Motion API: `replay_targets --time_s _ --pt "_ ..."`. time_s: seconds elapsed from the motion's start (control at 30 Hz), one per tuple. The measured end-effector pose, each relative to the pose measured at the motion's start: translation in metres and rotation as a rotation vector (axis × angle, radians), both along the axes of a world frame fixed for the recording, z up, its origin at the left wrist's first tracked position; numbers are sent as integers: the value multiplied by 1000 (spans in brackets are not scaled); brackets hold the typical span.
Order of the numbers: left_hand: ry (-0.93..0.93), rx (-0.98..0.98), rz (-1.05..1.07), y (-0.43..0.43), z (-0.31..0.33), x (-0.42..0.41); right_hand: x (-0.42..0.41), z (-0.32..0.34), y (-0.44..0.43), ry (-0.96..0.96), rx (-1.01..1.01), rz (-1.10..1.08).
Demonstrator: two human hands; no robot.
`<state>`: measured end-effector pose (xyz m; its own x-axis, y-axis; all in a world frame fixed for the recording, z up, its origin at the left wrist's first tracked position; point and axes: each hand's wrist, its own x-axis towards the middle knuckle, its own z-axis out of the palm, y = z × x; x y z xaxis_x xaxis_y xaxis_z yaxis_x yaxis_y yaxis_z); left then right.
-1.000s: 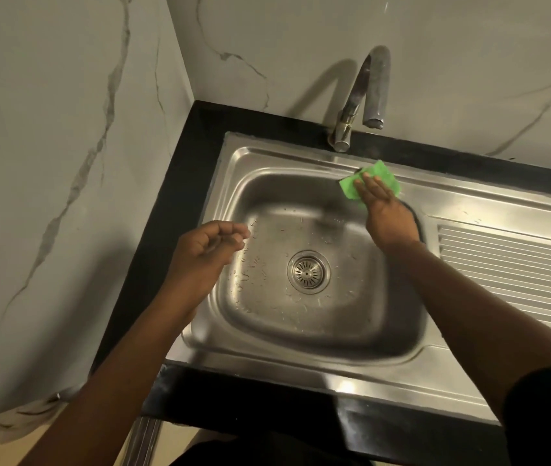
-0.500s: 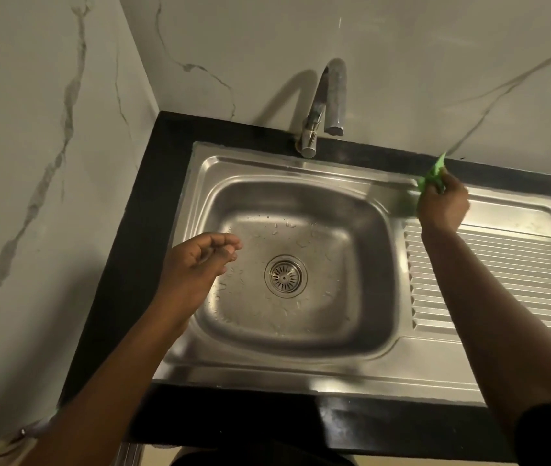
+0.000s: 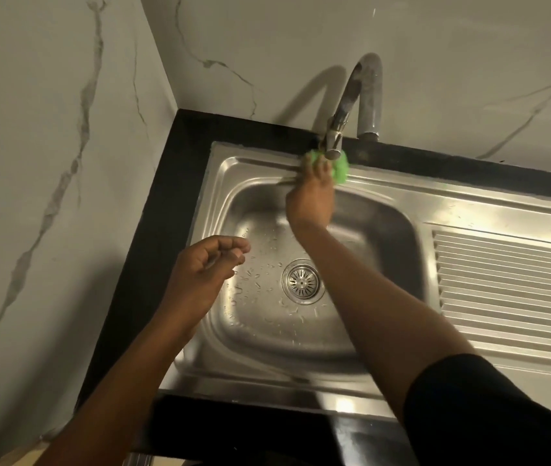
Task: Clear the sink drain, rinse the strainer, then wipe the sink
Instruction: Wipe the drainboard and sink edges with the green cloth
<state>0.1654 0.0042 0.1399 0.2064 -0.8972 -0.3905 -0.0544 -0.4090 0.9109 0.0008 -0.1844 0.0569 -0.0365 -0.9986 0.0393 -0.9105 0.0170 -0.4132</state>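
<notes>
A stainless steel sink [image 3: 260, 334] fills the middle of the view, its basin wet with droplets. The round metal strainer [image 3: 302, 281] sits in the drain. My right hand [image 3: 311, 200] presses a green cloth [image 3: 340, 169] against the sink's back rim at the base of the tap [image 3: 334, 142]. Over the basin's left edge hovers my left hand [image 3: 205, 274], with its fingers curled loosely together and nothing visible in them.
A ribbed draining board [image 3: 509, 290] lies to the right of the basin. Black countertop [image 3: 173, 210] frames the sink on the left and back. Marble-patterned walls [image 3: 48, 163] meet in a corner close on the left.
My right hand has carried the green cloth from the back right rim leftward to the tap's base. The left hand has stayed over the basin's left edge.
</notes>
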Motion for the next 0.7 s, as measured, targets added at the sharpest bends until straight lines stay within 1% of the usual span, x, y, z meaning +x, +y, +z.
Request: replay_targets --time_s 0.07,0.17,0.2,0.27,0.4,0.5,0.6,0.7 --pt "-9 14 9 2 0 4 52 5 6 -39 0 132" --pt "-22 10 38 1 2 12 123 15 2 -88 80 398" --pt "-23 0 50 1 2 15 136 18 -2 -73 105 452" --pt "-32 -15 69 3 4 22 140 18 -8 -42 108 481" --pt "-29 -8 65 11 6 25 80 13 -8 98 27 536" --pt "-29 -18 45 13 7 24 21 11 -11 157 41 507" --pt "-13 -27 48 14 9 21 -38 13 -2 175 70 425" --pt "2 -41 46 17 13 21 -99 17 11 191 130 259"
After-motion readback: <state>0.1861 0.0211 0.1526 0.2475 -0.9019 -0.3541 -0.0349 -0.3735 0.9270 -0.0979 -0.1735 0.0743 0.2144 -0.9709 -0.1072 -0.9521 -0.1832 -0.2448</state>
